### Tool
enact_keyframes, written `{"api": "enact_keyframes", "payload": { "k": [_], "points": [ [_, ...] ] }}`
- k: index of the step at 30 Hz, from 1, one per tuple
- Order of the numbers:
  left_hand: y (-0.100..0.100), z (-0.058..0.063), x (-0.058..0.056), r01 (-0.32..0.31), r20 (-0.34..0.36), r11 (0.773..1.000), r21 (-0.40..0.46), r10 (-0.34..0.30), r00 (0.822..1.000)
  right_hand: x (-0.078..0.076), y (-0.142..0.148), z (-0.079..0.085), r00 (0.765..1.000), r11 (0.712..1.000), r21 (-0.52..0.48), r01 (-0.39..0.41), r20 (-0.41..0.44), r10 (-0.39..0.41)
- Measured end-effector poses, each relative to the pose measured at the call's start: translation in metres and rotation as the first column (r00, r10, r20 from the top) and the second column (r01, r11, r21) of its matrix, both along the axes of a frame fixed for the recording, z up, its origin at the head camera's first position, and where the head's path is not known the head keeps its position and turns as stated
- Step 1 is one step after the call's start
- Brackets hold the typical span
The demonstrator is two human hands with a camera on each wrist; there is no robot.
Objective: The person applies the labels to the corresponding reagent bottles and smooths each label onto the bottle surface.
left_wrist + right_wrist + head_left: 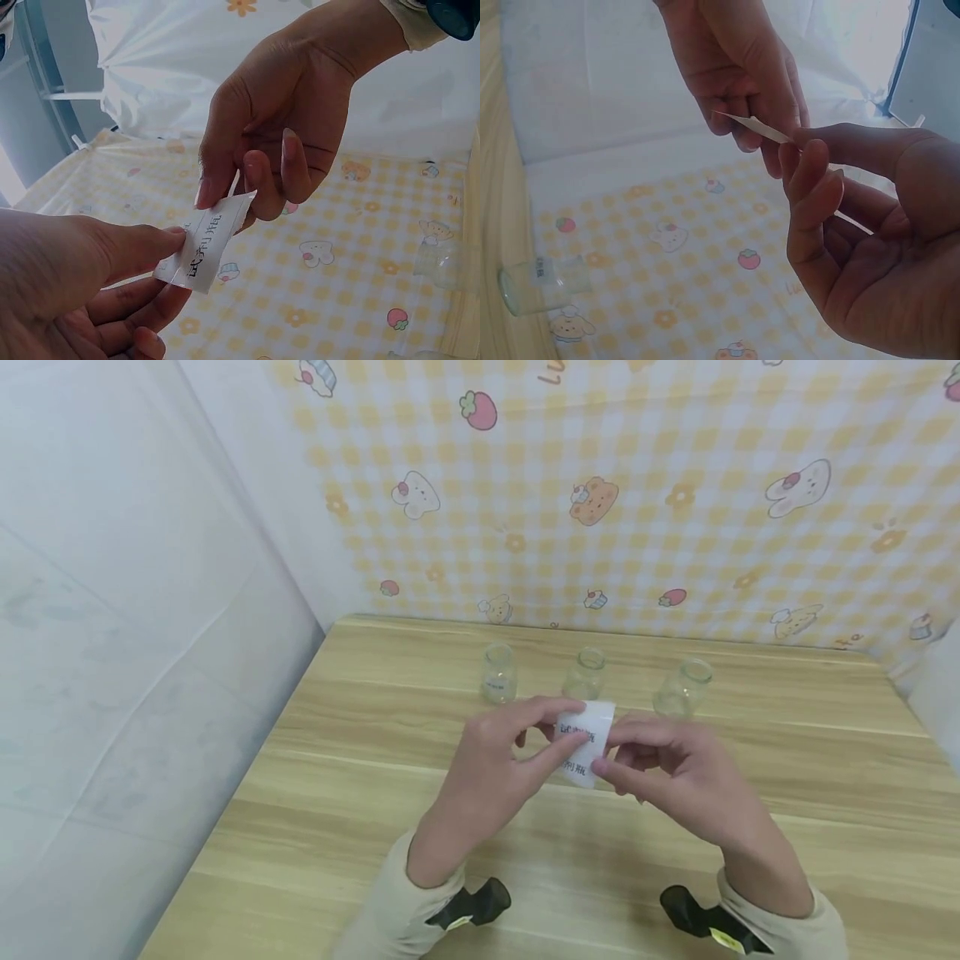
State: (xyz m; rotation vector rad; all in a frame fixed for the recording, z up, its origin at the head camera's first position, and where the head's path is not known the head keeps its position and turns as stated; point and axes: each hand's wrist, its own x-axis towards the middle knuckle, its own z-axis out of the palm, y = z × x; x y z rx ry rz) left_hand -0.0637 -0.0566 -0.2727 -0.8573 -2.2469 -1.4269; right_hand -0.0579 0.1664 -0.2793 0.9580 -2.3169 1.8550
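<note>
Label sheet [597, 742], long axis near-upright in head view, leaning right

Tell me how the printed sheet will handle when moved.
The printed sheet is probably very light, showing only a thin edge in the right wrist view. It likely flexes easily, since its outline looks curved in the head view.

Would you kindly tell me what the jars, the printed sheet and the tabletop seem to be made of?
Jars: probably glossy clear glass, by their see-through walls and faintly greenish rims, though plastic is possible.
Printed sheet: thin, smooth white paper or film, by its slim edge.
Tabletop: wood or wood-look laminate, satin, given its streaked grain.
</note>
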Motion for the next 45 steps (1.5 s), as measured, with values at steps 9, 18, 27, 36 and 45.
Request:
{"api": "enact_keyframes", "payload": {
  "k": [9, 18, 27, 36, 45],
  "points": [
    [0.0000, 0.0004, 0.0001, 0.002, -0.002, 1.000, -0.010, -0.002, 1.000, -0.0023, -0.0014, -0.0005, 0.999, 0.998, 0.051, -0.024, -0.022, 0.025],
    [0.0000, -0.0005, -0.0002, 0.004, 0.010, 0.997, -0.081, -0.003, 1.000, -0.0034, 0.0007, -0.0022, 1.000, 0.999, 0.052, -0.003, -0.017, 0.004],
    [-0.0011, -0.0002, 0.0013, -0.022, 0.006, 0.992, -0.126, 0.023, 1.000, -0.0029, 0.0035, -0.0009, 0.999, 0.998, 0.055, 0.013, -0.034, -0.011],
    [-0.0012, 0.0013, 0.0018, -0.038, 0.008, 0.990, -0.134, 0.039, 0.999, -0.0028, 0.0032, -0.0019, 0.999, 0.998, 0.059, 0.011, -0.039, -0.009],
    [-0.0016, -0.0004, -0.0005, -0.059, -0.038, 0.995, -0.082, 0.056, 0.998, -0.0032, 0.0018, -0.0026, 0.999, 0.999, 0.045, 0.028, -0.024, -0.027]
  ]
}}
